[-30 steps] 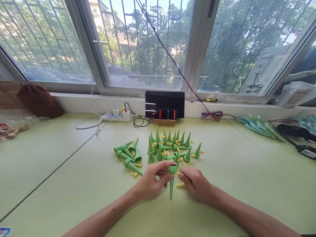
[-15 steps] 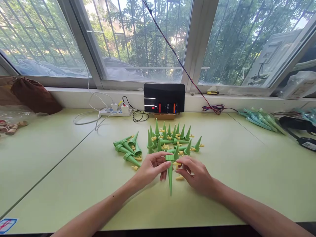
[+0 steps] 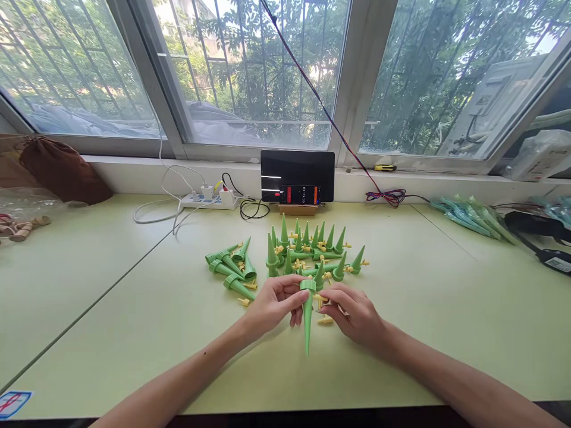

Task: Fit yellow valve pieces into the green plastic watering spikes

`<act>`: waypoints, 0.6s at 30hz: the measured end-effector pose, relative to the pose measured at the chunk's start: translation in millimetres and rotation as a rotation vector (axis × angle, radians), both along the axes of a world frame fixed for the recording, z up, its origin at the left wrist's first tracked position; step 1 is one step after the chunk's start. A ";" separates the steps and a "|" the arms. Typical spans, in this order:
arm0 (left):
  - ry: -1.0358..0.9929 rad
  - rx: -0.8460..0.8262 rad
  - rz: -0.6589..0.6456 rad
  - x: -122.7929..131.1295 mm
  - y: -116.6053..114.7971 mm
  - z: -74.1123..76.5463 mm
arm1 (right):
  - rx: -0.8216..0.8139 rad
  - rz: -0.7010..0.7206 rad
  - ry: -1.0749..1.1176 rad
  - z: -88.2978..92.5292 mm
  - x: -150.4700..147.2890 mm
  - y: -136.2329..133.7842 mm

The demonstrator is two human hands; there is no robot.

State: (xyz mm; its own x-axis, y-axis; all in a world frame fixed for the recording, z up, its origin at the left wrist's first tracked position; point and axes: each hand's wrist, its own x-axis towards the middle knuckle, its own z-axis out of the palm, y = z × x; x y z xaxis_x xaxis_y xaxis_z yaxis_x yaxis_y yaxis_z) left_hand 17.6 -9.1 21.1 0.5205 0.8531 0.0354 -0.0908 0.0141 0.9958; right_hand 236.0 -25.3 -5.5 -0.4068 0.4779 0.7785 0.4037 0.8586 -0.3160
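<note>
Between thumb and fingers, my left hand [image 3: 276, 301] grips a green plant watering spike [image 3: 307, 321], its ridged collar up and its point toward me. My right hand [image 3: 350, 310] is closed in a pinch on a small yellow valve [image 3: 320, 298] at the spike's side, just below the collar. Whether the valve sits in the spike is too small to tell. Beneath my hands another yellow valve [image 3: 325, 320] lies on the table. Just beyond, several green spikes [image 3: 339, 268] stand point up, many with yellow valves. To the left lies a pile of loose spikes [image 3: 229, 267].
The pale green table [image 3: 134, 309] meets a windowsill at the back. A phone [image 3: 301, 195] leans on a dark screen [image 3: 307, 166]. Also there are a power strip [image 3: 209, 202], coiled wires [image 3: 386, 197], blue-green plastic pieces [image 3: 473, 219], a black strap [image 3: 530, 235] and a brown bag [image 3: 62, 172].
Both hands stay almost in place. The spike's tip has swung slightly left and down, and my right fingers have shifted a little at the yellow valve.
</note>
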 end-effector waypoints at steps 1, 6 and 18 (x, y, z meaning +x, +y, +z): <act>0.003 0.000 -0.003 0.1 -0.1 -0.3 | -0.005 -0.003 -0.005 -0.1 0.1 -0.3; 0.003 0.026 -0.009 0.4 -0.9 -2.0 | -0.036 -0.016 -0.029 -2.6 1.6 -1.4; 0.172 0.298 0.046 2.7 -7.9 -1.2 | -0.072 -0.036 -0.055 -3.0 3.2 -2.1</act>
